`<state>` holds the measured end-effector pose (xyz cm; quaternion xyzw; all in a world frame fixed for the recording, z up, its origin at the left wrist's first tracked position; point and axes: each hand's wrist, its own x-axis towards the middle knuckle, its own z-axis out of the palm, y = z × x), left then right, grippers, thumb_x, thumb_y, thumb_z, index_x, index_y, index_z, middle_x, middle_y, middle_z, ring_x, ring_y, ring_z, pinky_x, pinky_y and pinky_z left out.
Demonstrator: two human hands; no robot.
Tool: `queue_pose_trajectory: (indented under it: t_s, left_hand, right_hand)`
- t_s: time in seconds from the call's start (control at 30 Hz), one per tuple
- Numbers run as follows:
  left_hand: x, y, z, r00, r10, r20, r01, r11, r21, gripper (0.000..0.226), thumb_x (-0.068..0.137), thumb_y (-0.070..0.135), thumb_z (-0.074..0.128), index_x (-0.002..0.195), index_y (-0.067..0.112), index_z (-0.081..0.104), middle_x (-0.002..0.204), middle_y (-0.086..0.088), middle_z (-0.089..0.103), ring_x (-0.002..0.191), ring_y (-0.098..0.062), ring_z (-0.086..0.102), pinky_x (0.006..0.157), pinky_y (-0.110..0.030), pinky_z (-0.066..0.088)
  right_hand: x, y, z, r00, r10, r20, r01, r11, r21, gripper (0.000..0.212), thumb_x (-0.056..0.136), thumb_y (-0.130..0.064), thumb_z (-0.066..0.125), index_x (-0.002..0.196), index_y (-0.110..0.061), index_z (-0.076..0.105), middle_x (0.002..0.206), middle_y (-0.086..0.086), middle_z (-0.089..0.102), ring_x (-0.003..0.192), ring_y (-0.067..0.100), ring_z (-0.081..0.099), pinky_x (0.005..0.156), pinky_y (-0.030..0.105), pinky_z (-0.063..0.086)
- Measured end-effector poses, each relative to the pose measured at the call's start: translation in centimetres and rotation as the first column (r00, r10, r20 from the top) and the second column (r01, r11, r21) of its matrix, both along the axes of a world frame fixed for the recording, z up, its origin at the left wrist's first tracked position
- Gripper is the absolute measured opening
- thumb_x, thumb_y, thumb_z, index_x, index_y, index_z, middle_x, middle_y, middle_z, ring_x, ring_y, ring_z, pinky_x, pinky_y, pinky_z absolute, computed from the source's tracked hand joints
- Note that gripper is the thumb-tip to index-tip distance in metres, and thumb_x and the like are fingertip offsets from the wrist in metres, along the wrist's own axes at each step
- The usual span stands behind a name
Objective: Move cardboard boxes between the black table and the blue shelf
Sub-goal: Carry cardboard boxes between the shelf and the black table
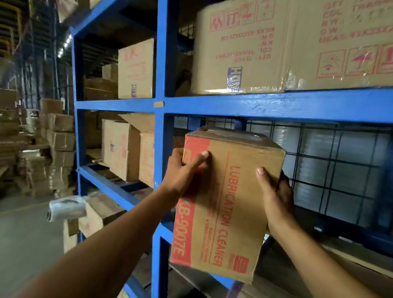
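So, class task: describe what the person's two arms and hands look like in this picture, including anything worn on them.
Both forearms are bare as far as the frame shows, with no sleeves in view. The left hand and the right hand wear no gloves. No watch, bracelet or ring is visible.

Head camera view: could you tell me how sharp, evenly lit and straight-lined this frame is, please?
In the head view, the held box is sharp enough to read its red lettering; the large boxes on the tier above look smeared, their print soft; the blue shelf beams bow from wide-angle distortion; the aisle at far left is dim and blurred.
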<state>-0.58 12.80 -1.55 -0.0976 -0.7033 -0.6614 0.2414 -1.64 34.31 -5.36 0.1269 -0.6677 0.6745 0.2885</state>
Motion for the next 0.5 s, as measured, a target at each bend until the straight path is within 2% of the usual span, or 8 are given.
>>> queue_pose_trajectory:
  t_s: [0.07,0.17,0.23,0.3,0.37,0.43,0.5]
  left_hand:
    - [2.5,-0.9,-0.2,0.999,-0.005,0.032,0.004,1.000,0.024,0.080,0.064,0.074,0.068,0.117,0.018,0.048,0.119,-0.004,0.061,0.104,-0.013,0.063,0.084,-0.036,0.051]
    - [5.9,-3.0,-1.1,0.999,-0.007,0.052,0.004,0.998,0.068,0.073,0.068,0.078,0.062,0.116,0.025,0.047,0.121,0.005,0.056,0.113,-0.012,0.057,0.094,-0.041,0.047]
    - [7.9,-4.9,-1.9,0.997,-0.001,0.075,-0.009,0.991,0.131,0.085,0.069,0.086,0.057,0.127,0.025,0.045,0.127,0.006,0.054,0.120,-0.015,0.054,0.106,-0.045,0.042]
    - [10.3,-7.6,-2.8,0.994,0.045,0.099,-0.066,0.973,0.219,0.101,0.067,0.090,0.056,0.139,0.022,0.039,0.137,0.003,0.051,0.128,-0.019,0.050,0.113,-0.050,0.037]
    - [13.0,-10.7,-3.7,0.984,0.119,0.131,-0.150,0.953,0.262,0.102,0.063,0.091,0.057,0.136,0.021,0.044,0.137,-0.002,0.056,0.126,-0.023,0.054,0.111,-0.052,0.040]
    - [15.9,-14.5,-4.7,0.968,0.195,0.158,-0.234,0.932,0.278,0.094,0.061,0.089,0.059,0.129,0.024,0.055,0.129,-0.009,0.065,0.119,-0.025,0.061,0.105,-0.052,0.047]
    - [19.4,-18.5,-5.4,0.933,0.303,0.196,-0.347,0.903,0.252,0.091,0.061,0.089,0.060,0.125,0.024,0.058,0.124,-0.008,0.068,0.116,-0.024,0.063,0.103,-0.051,0.048]
  right_hand:
    - [1.8,-0.8,-0.8,0.999,0.043,0.021,-0.043,0.999,-0.013,0.066,0.071,-0.073,0.060,0.120,-0.029,0.059,0.110,-0.004,0.071,0.103,0.016,0.067,0.090,0.041,0.054]
    - [5.1,-3.0,-2.0,0.996,0.086,0.014,-0.085,0.996,-0.035,0.061,0.073,-0.069,0.061,0.119,-0.028,0.060,0.110,0.000,0.070,0.101,0.018,0.067,0.089,0.042,0.055]
    - [7.3,-5.0,-2.4,0.996,0.087,-0.016,-0.087,0.995,-0.042,0.050,0.079,-0.061,0.059,0.116,-0.027,0.060,0.108,0.001,0.070,0.099,0.016,0.068,0.083,0.033,0.055]
    - [9.6,-7.6,-2.2,0.991,0.123,-0.046,-0.124,0.992,-0.005,0.034,0.085,-0.053,0.053,0.108,-0.030,0.061,0.103,-0.005,0.068,0.094,0.005,0.066,0.076,0.018,0.050]
    - [11.8,-10.6,-1.9,0.978,0.188,-0.086,-0.186,0.982,0.028,0.026,0.090,-0.047,0.049,0.105,-0.029,0.062,0.099,-0.011,0.066,0.088,-0.008,0.062,0.072,0.009,0.045]
    - [13.5,-14.4,-2.2,0.962,0.248,-0.112,-0.245,0.969,0.041,0.026,0.095,-0.042,0.051,0.105,-0.020,0.062,0.093,-0.013,0.063,0.082,-0.016,0.057,0.071,0.004,0.039]
    - [14.9,-19.0,-3.1,0.934,0.342,-0.102,-0.341,0.940,0.023,0.032,0.090,-0.052,0.052,0.100,-0.022,0.059,0.089,-0.006,0.061,0.079,-0.012,0.057,0.072,0.007,0.039]
